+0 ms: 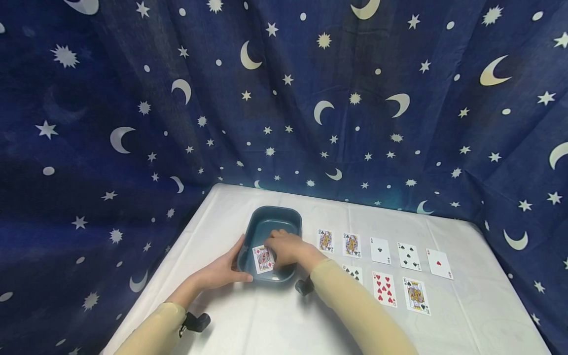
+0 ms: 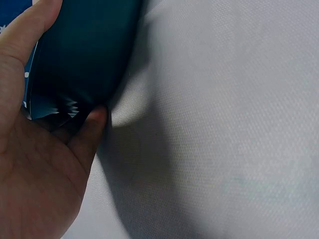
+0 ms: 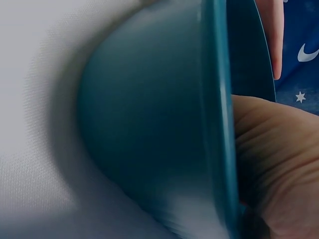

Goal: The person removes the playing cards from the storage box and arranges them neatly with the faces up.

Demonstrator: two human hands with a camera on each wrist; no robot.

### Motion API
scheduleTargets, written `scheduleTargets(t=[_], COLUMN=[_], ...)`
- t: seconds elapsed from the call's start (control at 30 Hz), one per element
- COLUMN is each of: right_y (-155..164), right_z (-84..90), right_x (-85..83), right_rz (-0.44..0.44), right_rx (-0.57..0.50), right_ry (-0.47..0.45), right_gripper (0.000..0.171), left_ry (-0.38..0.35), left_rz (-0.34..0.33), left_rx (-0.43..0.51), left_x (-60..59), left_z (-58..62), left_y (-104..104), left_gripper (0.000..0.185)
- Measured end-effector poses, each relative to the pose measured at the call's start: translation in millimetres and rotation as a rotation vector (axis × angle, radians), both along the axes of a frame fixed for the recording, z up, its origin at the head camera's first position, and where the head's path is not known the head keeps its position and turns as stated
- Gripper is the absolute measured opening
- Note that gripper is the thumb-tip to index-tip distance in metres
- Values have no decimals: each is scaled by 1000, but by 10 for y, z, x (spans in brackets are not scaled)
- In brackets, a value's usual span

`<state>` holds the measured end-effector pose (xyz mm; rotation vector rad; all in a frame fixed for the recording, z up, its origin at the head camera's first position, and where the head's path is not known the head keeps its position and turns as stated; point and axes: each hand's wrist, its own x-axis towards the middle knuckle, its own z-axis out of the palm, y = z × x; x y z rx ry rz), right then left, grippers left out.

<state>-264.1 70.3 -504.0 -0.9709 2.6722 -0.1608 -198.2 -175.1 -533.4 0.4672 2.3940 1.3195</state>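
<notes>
A blue-green rectangular tray stands on the white-covered table. My left hand holds its near left corner, thumb along the near wall and fingers against the left side. In the left wrist view, the left hand touches the tray's wall. My right hand reaches down inside the tray, at the right edge of a red-suited face card that lies face up and slightly turned. Its fingers look curled at that edge, though the fingertips are partly hidden. The tray wall covers much of the right wrist view.
Right of the tray lie two rows of face-up cards, among them an ace of clubs, an ace of hearts, a red heart number card and a face card. A starry blue curtain hangs behind the table.
</notes>
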Motion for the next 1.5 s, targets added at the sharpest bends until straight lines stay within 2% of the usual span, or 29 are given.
scheduleTargets(t=[1.0, 1.3, 1.5], right_y=[-48, -51, -47], right_z=[31, -5, -20], right_x=[5, -5, -8], right_rz=[-46, -37, -37], right_rx=[24, 22, -23], right_ry=[2, 15, 11], right_gripper=[80, 76, 76], left_ry=[-3, 7, 17], left_rz=[7, 9, 8], left_rx=[-52, -35, -15], left_x=[-13, -7, 3], left_z=[-34, -26, -8], left_y=[3, 11, 4], left_gripper=[125, 123, 122])
